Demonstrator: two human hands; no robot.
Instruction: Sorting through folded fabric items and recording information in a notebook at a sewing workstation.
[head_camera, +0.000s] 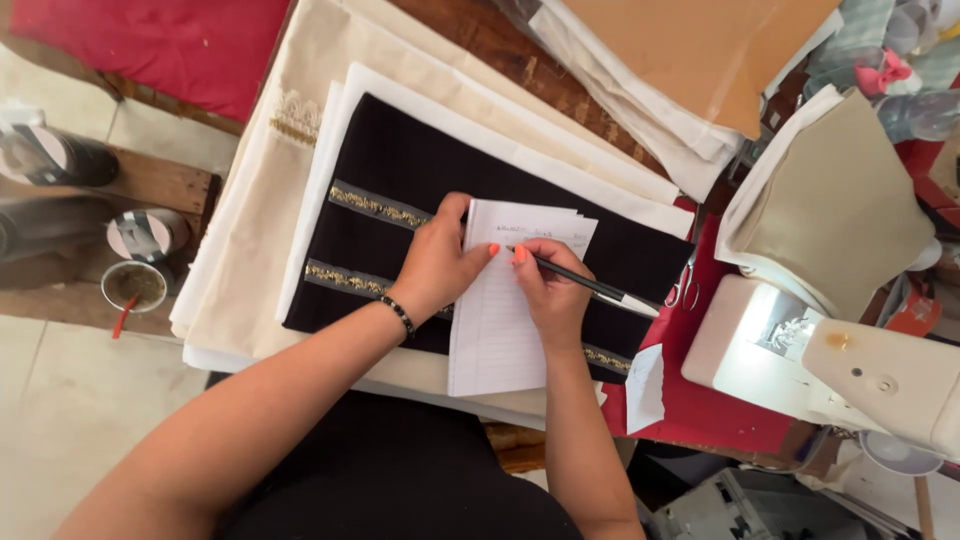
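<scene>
The right hand (552, 290) has its fingers pinched together on a black pencil (585, 285), thumb and forefinger closed near the writing end, whose tip rests on the top lines of a lined sheet of paper (500, 320) while the light-coloured back end points out toward four o'clock. The left hand (440, 262), at nine o'clock from the pencil tip, lies flat with fingers together and slightly curled, pressing down the paper's upper left corner; a dark beaded bracelet (398, 315) circles its wrist. The paper lies near the middle of the view, on a folded black fabric (400, 170) with two gold-trimmed bands (375, 207), which sits on a stack of cream and white cloth (290, 150). To write well here, I judge the holding hand should keep firm, even pressure, since the soft layers beneath give under the point and the sheet could slide or tear; light strokes and a low pencil angle would help. At three o'clock from the hands, small scissors (685, 285) lie on a red cloth (700, 400), and beyond them stands a white sewing machine (850, 370). At nine o'clock, well apart on a wooden ledge, sits a cup (133, 285).
</scene>
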